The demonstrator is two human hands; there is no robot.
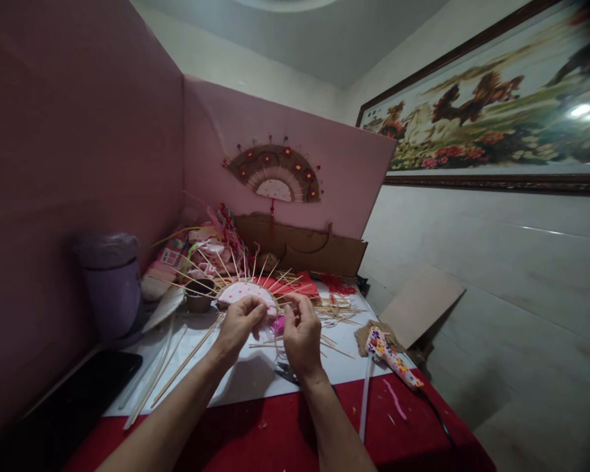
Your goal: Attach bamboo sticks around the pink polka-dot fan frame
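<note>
A half-round white piece with pink dots [239, 292] has thin wooden sticks fanning out from its curved edge. My left hand [240, 328] grips this stick fan at its lower edge, thumb and fingers closed. Beside its right end, my right hand [302, 337] is held in a pinch; what lies between the fingertips is too small to make out, though a pale cord appears to hang just below. A bright pink bit [278, 324] shows between the two hands. Dark scissors [287, 373] lie partly hidden behind my right wrist.
A finished-looking decorated fan [274, 172] hangs on the pink board. Loose sticks [341, 309] and red paper [295, 284] lie behind my hands. A flowered glue gun [393, 357] rests at right, a dark phone [91, 387] and purple bin [111, 288] at left.
</note>
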